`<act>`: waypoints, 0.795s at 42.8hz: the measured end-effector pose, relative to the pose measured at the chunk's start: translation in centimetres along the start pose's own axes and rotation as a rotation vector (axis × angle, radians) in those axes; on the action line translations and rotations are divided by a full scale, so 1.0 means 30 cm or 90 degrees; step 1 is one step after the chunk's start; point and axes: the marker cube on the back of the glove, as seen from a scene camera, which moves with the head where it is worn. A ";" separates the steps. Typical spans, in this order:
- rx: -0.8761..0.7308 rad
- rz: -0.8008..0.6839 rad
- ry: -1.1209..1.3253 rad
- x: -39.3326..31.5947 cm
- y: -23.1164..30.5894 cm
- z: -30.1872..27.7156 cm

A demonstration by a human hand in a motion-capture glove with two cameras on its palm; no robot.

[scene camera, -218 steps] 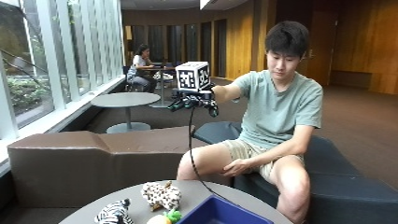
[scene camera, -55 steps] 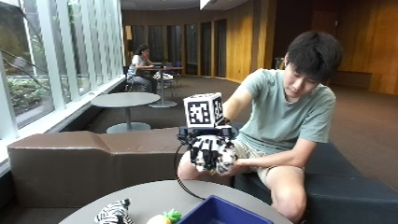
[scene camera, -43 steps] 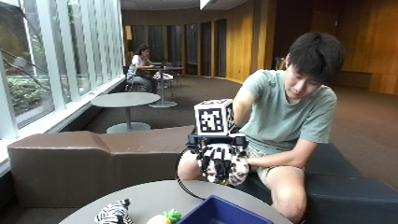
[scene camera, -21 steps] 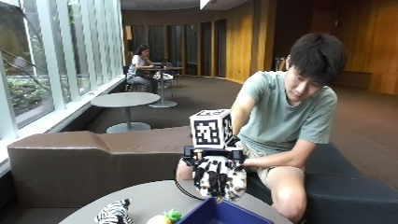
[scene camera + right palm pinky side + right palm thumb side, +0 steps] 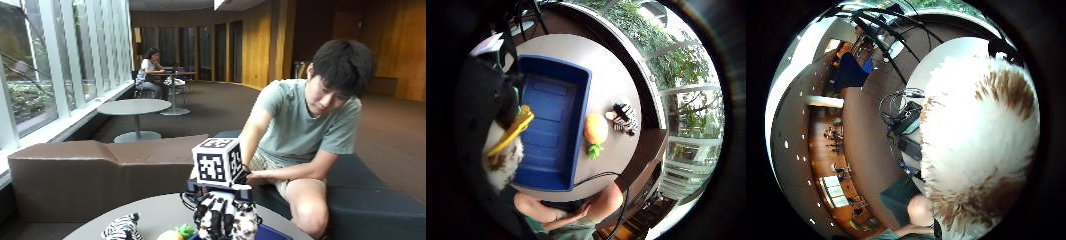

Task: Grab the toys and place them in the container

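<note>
1. Where the grey round table [image 5: 160,212] stands, a brown bench [image 5: 100,170] backs it, with tall windows [image 5: 40,65] at nine o'clock in the outside view.
2. On the table, the zebra toy [image 5: 122,229] and the orange toy [image 5: 174,233] lie beside the blue container [image 5: 553,122].
3. Over the container, the right hand [image 5: 216,217] grips the spotted plush toy [image 5: 243,220], fingers curled round it; the toy sits at three o'clock of them.
</note>
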 end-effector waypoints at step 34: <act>-0.123 0.009 0.018 0.088 0.030 0.044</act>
